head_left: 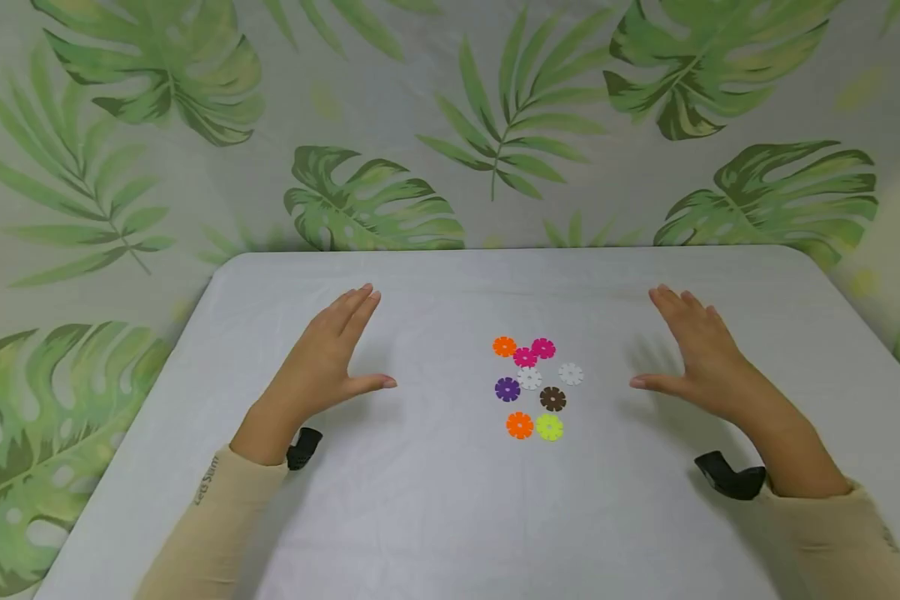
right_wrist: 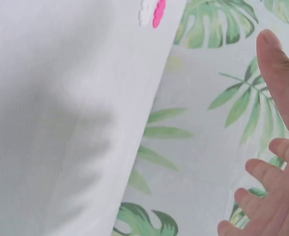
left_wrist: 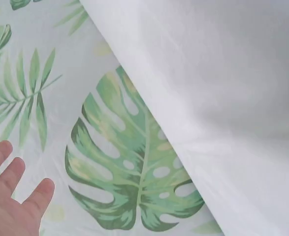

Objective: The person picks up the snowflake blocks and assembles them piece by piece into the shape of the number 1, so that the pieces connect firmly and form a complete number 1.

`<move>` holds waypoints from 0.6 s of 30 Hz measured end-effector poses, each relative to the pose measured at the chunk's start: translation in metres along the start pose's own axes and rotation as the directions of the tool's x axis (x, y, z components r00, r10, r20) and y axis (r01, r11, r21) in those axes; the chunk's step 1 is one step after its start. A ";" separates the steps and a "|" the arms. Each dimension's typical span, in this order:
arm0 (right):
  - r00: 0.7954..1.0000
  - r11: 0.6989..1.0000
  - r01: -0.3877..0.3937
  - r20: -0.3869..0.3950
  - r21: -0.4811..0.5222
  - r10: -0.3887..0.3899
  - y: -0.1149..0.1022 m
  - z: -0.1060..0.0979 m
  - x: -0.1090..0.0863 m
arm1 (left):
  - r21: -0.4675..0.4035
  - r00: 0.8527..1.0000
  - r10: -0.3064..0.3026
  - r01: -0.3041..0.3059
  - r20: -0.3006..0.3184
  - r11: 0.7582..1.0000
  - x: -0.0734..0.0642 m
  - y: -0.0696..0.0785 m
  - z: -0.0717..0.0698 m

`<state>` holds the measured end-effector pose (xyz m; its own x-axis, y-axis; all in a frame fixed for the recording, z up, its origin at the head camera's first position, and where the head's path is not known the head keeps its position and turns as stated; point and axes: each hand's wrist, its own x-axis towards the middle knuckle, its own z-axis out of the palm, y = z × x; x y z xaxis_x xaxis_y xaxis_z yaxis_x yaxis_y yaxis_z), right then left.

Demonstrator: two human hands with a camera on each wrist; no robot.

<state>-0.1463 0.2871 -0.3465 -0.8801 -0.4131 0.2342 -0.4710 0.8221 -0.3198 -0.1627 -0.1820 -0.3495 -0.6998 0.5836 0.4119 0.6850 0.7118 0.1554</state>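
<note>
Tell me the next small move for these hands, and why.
I'd probably lower the right hand toward the rightmost white disc: that hand is empty, and this disc lies nearest it, apart from the others.

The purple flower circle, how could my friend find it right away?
In the head view, find the white table, with a cluster of little notched discs between the left hand and right hand. On the cluster's left side, look between the upper orange disc and lower orange disc. The purple disc is the only purple one.

Discs (head_left: 525, 382) multicoloured; table (head_left: 435, 500) white; backdrop (head_left: 375, 108) green-leaf patterned.
</note>
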 end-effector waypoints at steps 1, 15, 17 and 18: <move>1.000 1.000 0.000 0.002 0.011 0.000 -0.001 0.002 0.001 | -0.013 1.000 0.005 -0.005 -0.002 1.000 0.000 0.001 0.002; 0.994 0.977 -0.034 0.105 0.212 0.011 -0.015 0.027 0.011 | -0.298 0.999 -0.027 0.039 0.045 0.954 0.004 0.024 0.028; 0.993 0.975 -0.041 0.119 0.218 0.015 -0.017 0.030 0.012 | -0.340 0.996 -0.049 0.070 0.069 0.938 0.005 0.028 0.030; 0.992 0.975 -0.046 0.125 0.217 0.019 -0.017 0.032 0.012 | -0.360 0.995 -0.062 0.087 0.079 0.929 0.005 0.029 0.031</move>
<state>-0.1506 0.2554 -0.3673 -0.8894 -0.4433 0.1112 -0.4319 0.7356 -0.5219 -0.1524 -0.1463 -0.3713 -0.7549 0.5672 0.3294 0.6486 0.5707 0.5036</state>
